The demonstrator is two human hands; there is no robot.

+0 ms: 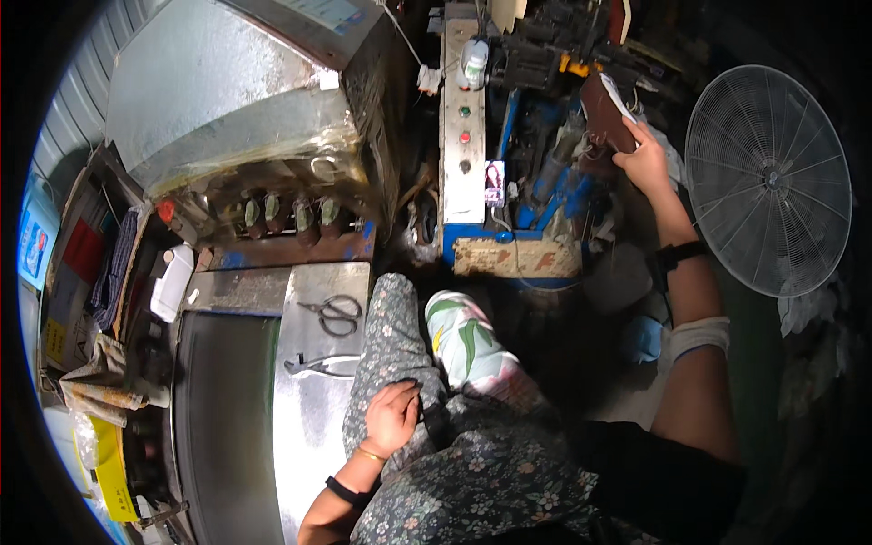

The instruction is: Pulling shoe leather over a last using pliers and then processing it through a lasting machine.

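Observation:
My right hand (643,160) is stretched out ahead and grips a dark brown shoe upper (605,114) with a white sole edge, held against the blue machine (536,145). My left hand (393,419) rests on my lap, fingers curled on the floral fabric (472,472) of my clothing, holding nothing else. A wristband and a white elbow wrap are on my right arm; a thin bracelet and a dark band are on my left wrist.
Scissors (332,313) and pliers (313,365) lie on a steel table (309,427) at my left. A big metal-housed machine (236,109) stands behind it. A control panel (461,136) with buttons faces me. A standing fan (767,182) is at the right.

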